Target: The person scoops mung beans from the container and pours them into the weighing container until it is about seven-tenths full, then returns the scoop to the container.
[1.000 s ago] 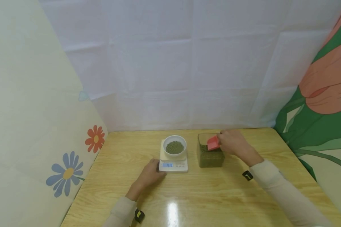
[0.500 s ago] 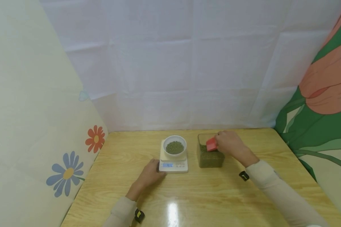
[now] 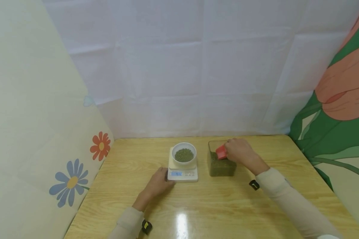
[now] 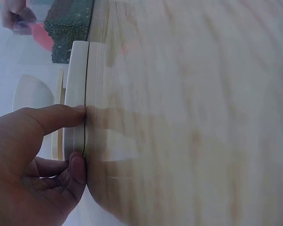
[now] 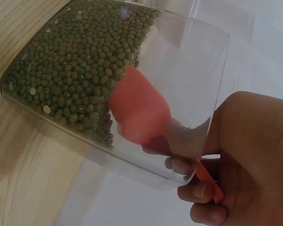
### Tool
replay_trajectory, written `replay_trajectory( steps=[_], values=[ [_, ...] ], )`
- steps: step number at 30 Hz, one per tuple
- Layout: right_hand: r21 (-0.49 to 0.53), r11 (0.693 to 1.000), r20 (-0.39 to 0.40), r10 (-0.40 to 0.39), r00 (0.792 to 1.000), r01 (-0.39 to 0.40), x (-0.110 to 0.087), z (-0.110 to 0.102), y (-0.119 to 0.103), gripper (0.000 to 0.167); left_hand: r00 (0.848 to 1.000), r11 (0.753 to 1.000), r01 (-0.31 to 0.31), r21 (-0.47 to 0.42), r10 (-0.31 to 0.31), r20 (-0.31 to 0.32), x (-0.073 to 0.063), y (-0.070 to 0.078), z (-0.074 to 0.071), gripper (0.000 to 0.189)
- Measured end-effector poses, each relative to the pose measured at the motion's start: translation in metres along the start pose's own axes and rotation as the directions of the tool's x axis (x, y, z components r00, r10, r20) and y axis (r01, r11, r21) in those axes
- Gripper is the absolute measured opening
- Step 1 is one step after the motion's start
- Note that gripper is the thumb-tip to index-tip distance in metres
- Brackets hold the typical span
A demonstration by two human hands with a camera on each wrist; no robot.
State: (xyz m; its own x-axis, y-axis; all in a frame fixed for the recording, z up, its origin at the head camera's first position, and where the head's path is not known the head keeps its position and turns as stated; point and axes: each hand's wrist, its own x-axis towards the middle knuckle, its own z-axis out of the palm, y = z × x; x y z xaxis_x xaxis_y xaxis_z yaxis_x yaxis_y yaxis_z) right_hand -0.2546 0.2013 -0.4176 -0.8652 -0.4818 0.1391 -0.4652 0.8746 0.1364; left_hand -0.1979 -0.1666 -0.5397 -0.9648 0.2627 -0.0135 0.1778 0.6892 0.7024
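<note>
A digital kitchen scale (image 3: 182, 179) stands on the table, its display lit. On its platform sits a white bowl (image 3: 173, 155) holding green mung beans (image 3: 183, 155). My left hand (image 3: 158, 182) holds the scale's near left corner between thumb and fingers. To the right, a clear square container (image 5: 179, 176) is partly filled with mung beans (image 5: 80, 61). My right hand (image 3: 240, 151) grips the handle of a red scoop (image 3: 221, 152) over the container's rim. The scoop's bowl is inside, its edge right at the bean surface in the right wrist view.
The wooden table (image 3: 221, 209) ends at a white cloth backdrop (image 3: 167, 83). A floral panel (image 3: 71, 182) borders it on the left and another (image 3: 341, 99) on the right. Small black devices (image 3: 254, 185) hang at both wrists.
My right hand has shifted slightly left and down, taking the scoop further into the container. The left hand, scale and bowl have stayed put.
</note>
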Motion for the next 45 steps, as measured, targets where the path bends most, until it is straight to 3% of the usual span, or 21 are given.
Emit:
replay_trajectory(
  steps=[17, 31, 45],
  values=[
    [0.056, 0.998, 0.017, -0.024, 1.000, 0.023, 0.005, 0.000, -0.007, 0.009, 1.000, 1.000, 0.010, 0.011, -0.010, -0.004, 0.002, -0.002, 0.001, 0.057],
    [0.165, 0.986, 0.071, -0.027, 0.997, 0.015, 0.015, 0.005, -0.005, 0.022, 1.000, 1.000, -0.009, 0.004, 0.009, -0.007, 0.002, -0.002, 0.001, 0.054],
    [0.154, 0.988, 0.089, -0.031, 0.996, 0.017, 0.020, 0.001, -0.010, 0.021, 1.000, 1.000, -0.023, -0.008, 0.023, -0.010, 0.002, 0.000, 0.000, 0.050]
  ],
)
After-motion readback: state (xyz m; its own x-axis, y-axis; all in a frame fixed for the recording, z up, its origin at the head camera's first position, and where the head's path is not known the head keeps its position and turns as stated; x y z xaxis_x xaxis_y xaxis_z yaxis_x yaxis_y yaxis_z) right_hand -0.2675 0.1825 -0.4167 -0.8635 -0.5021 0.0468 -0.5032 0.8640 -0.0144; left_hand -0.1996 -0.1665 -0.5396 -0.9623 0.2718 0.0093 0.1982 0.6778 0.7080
